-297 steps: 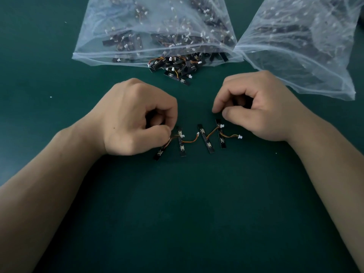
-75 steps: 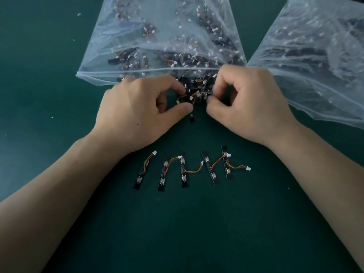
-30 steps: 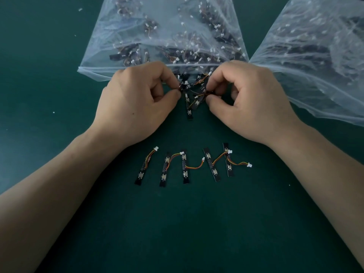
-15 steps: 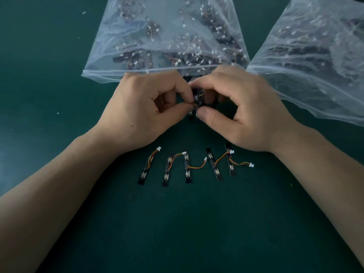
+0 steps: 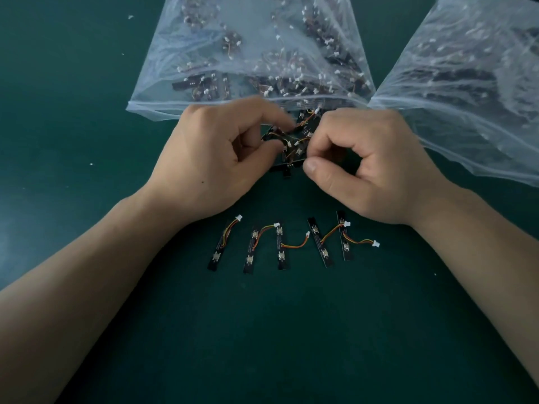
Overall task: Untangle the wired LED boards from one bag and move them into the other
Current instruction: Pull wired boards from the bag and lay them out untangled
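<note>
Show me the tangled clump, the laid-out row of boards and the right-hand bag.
tangled clump (image 5: 296, 144), head view, crossed boards at its centre.
laid-out row of boards (image 5: 280, 243), head view, the middle board's strip.
right-hand bag (image 5: 466, 68), head view, its clear plastic wall.

A dark green tabletop (image 5: 73, 83) carries a few tiny white specks (image 5: 130, 16), mostly toward its left side.

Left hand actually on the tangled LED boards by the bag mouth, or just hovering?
Touching. Head view: the left hand pinches the tangled LED boards between thumb and fingers, no gap; the right hand pinches the same clump.
</note>
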`<state>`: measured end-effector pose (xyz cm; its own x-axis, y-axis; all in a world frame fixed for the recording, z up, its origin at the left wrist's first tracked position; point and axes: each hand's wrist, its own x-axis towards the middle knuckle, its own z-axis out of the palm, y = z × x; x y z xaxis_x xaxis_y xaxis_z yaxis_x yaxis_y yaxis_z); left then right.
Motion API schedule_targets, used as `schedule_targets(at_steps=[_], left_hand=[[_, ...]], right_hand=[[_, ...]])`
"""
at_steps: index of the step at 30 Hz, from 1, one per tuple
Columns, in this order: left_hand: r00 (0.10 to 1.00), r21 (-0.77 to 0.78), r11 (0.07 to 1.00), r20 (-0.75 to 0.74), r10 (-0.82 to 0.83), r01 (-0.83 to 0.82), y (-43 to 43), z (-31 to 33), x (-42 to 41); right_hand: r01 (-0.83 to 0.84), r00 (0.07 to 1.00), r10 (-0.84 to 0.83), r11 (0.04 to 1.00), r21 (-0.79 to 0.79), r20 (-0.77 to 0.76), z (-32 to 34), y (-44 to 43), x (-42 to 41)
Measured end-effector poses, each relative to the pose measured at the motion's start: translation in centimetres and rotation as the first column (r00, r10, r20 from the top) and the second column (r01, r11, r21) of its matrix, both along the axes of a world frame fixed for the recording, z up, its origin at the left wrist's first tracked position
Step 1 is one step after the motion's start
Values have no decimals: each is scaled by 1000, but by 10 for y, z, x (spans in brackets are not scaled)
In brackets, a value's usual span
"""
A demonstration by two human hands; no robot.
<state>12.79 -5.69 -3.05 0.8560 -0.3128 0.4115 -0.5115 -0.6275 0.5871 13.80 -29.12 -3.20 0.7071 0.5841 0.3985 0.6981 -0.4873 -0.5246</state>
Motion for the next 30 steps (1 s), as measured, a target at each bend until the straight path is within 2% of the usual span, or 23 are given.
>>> schedule_targets(at_steps=[2, 5, 10, 14, 18, 20, 23, 25, 30], left_hand=[[999, -47, 999, -41, -5, 3, 1, 2, 0], [985, -107, 991, -141, -96, 81, 5, 5, -2], [978, -68, 992, -176, -112, 102, 4, 7, -3], [985, -6, 999, -166, -53, 52, 5, 7, -1], [985, -21, 1000, -172, 16, -19, 7, 6, -1], [985, -20, 999, -166, 36, -40, 6, 6, -1], [988, 44, 998, -143, 52, -46, 5, 5, -2], [986, 98, 995, -165, 7, 9, 7, 6, -3], [970, 185, 973, -224, -99, 142, 13, 8, -2]], right_hand=[[21, 999, -21, 1000, -5, 43, -1, 1, -1], [56, 993, -56, 998, 11, 103, -2, 2, -1], [30, 984, -30, 1000, 2, 175, -2, 3, -2], [-101, 994, 101, 995, -9, 44, -2, 7, -2], [-34, 997, 45, 988, 153, -70, 0, -1, 0], [21, 996, -7, 985, 169, -85, 0, -4, 0], [109, 993, -104, 988, 107, -48, -1, 1, -2], [149, 989, -148, 987, 67, -17, -1, 3, -3], [161, 986, -165, 983, -91, -34, -3, 5, 0]])
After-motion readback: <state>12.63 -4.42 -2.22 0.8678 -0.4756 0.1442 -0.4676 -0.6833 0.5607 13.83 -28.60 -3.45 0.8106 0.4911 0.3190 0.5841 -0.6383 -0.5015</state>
